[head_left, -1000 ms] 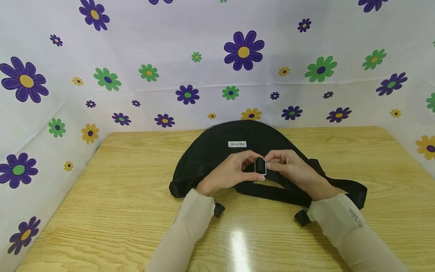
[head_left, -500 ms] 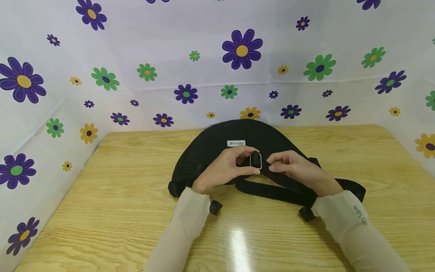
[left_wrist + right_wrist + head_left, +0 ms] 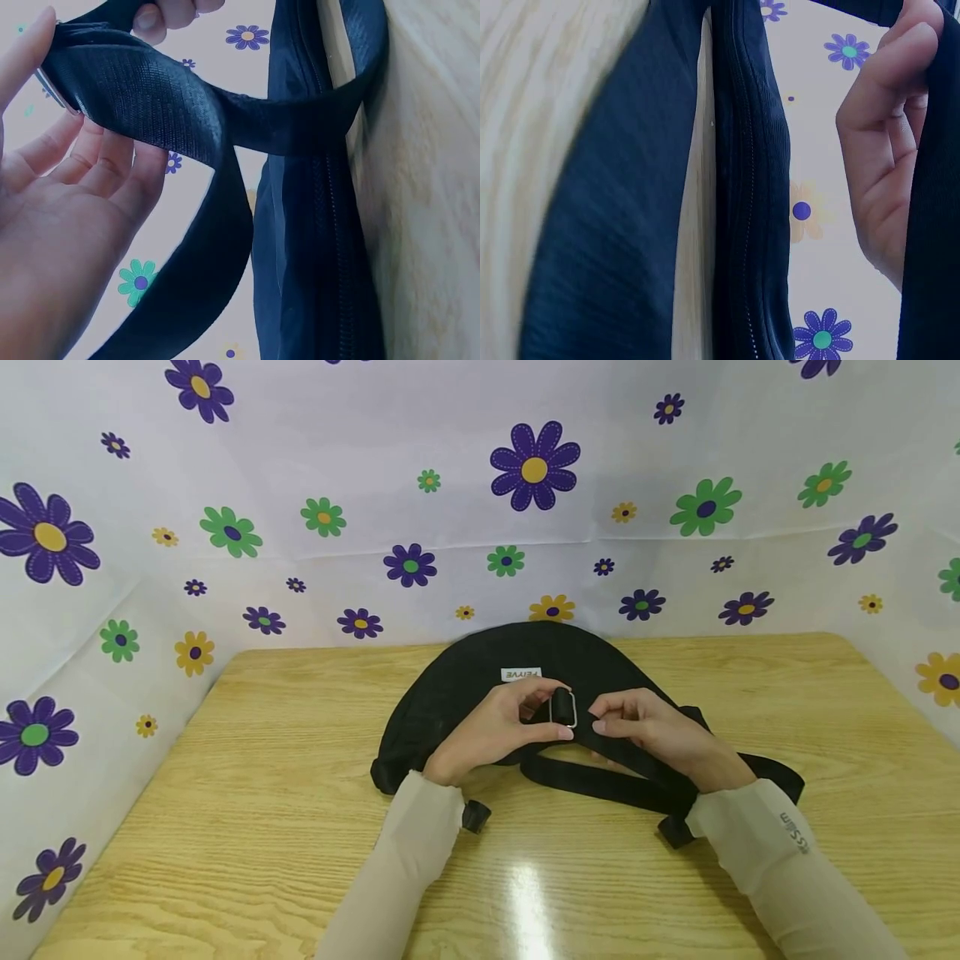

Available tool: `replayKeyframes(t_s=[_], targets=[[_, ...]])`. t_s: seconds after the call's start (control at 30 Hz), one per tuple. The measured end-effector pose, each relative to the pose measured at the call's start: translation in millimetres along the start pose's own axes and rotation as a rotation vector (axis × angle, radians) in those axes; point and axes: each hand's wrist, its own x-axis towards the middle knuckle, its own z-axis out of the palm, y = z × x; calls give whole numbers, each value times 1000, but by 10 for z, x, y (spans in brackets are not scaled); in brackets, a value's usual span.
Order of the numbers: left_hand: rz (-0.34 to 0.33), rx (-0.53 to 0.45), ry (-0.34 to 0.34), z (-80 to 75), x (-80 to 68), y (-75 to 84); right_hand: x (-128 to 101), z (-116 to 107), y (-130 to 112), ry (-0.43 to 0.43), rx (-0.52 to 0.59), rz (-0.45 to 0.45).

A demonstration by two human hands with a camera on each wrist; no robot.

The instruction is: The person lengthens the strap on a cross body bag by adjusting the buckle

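Counter point(image 3: 225, 793) bare on both flanks: wide open wood left of the black bag point(image 3: 450, 693) and right of it, plus a strip at the near edge between the two sleeves. Back edge blocked: bag lies close to the flowered backdrop point(image 3: 300, 443), which also walls in the left and right sides. Mid-counter cluttered w/ the strap point(image 3: 600, 785) looping across toward the right side, small buckle ends just beside each forearm. Left hand point(image 3: 495, 735) and right hand point(image 3: 660, 735) occupy the centre over the bag.
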Motion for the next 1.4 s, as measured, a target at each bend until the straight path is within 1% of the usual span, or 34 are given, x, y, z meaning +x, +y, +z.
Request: replayKeyframes(t_s=[0.3,0.4,0.53,0.77,1.03,1.13,1.3,1.4], targets=[[-32,-23,-10,13,5,16,10,30,-21,27,-1,-38],[-34,-41,-36,42,15,20,15,46,-29,18,27,-61],[-19,-62,-64,102,37,18,22,60,-25,6,56,-89],[-6,-84,-45,151,38,-1,45,84,-12,32,66,-99],[5,-76,-31,153,33,-13,52,113,-22,40,93,-96],[11,-64,-21,154,35,-16,64,124,-26,57,107,-87],[-16,-47,-26,168,42,-35,75,154,-25,120,142,-58],[-25,-42,-38,180,50,-50,74,165,-29,120,178,-81]])
